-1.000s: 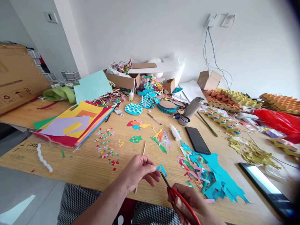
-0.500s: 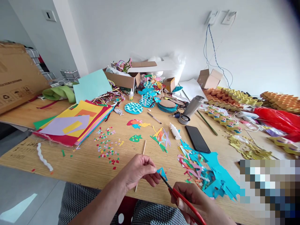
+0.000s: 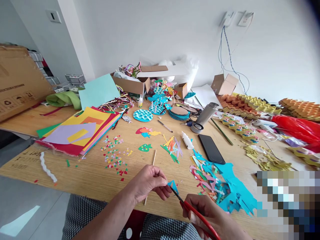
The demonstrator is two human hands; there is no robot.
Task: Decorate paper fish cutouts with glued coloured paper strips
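Between thumb and fingers, my left hand [image 3: 152, 181] pinches a small piece of blue paper [image 3: 173, 186] near the table's front edge. My right hand [image 3: 200, 213] is closed around the red handles of a pair of scissors [image 3: 183, 201], whose dark blades meet the blue piece. A thin wooden stick [image 3: 154, 158] lies partly under my left hand. Beyond it rest a green paper fish [image 3: 145, 147] and some red, yellow and blue paper fish [image 3: 147, 132]. Small paper confetti bits [image 3: 115, 156] are scattered to the left.
Blue paper offcuts [image 3: 235, 186] and a black phone [image 3: 211, 149] lie on the right, with a white glue bottle [image 3: 187, 140] and a steel flask [image 3: 206, 115] beyond. Coloured paper sheets [image 3: 80, 130] are stacked at left. Cardboard boxes [image 3: 131, 86] stand by the wall.
The view has shifted very slightly. Both hands, the scissors and the blue paper keep nearly the same positions.
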